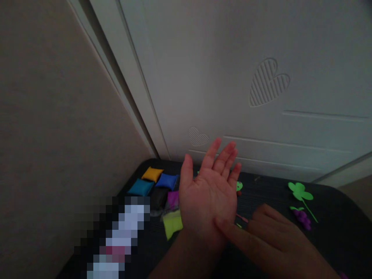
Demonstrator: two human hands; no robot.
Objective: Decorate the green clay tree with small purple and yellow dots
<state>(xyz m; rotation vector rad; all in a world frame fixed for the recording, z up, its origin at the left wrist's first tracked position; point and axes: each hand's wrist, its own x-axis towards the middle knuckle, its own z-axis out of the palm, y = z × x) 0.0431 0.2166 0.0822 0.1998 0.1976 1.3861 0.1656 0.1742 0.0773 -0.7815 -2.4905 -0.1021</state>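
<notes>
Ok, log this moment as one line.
left hand: open, palm toward camera | right hand: index fingertip seemingly touching left palm's heel | dark tabletop: pillow-shaped packets, green clover shape, purple grape cluster

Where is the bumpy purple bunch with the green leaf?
In the head view, the purple bunch lies on the right side of the dark table, just below the green clover shape and near the right hand.

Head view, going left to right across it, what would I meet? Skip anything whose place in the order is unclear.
Teal packet → blue packet → left hand → green clover shape.
</notes>
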